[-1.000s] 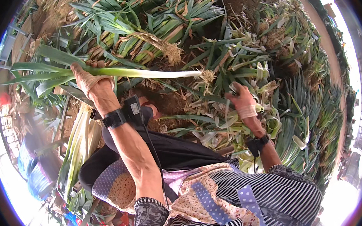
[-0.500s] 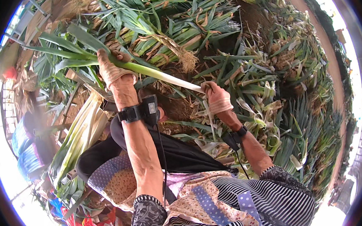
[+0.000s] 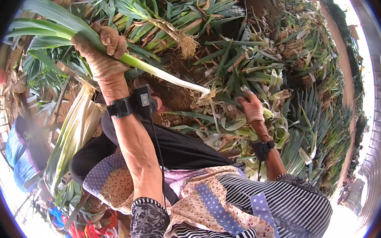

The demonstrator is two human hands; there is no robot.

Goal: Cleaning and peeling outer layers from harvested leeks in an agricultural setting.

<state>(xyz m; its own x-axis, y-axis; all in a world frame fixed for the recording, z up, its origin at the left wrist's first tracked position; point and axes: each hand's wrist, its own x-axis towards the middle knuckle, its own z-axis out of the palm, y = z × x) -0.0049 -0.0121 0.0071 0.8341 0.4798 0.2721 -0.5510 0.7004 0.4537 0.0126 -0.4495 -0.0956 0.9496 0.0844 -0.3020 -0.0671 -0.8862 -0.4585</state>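
A long leek (image 3: 167, 77) with green leaves and a white stalk slants across the view, its root end low on the right. My left hand (image 3: 105, 48), in a fabric glove, is closed around it where the leaves meet the stalk. My right hand (image 3: 251, 107), wrapped in pale cloth, is apart from the root end, over scattered leaf peelings. Its fingers look bent together, with something greyish at the tips that I cannot make out. A thin pale strip (image 3: 215, 115) hangs from the leek's root end.
Untrimmed leeks (image 3: 192, 21) lie heaped beyond my hands, one with dry roots showing. Trimmed leeks (image 3: 74, 127) are bundled at the left beside my knee. Stripped leaves (image 3: 273, 119) litter the ground on the right. A blue bundle (image 3: 20, 158) stands far left.
My right hand has come off the leek's root end and moved right and slightly down. My left hand, holding the leek, has shifted left and a little up.
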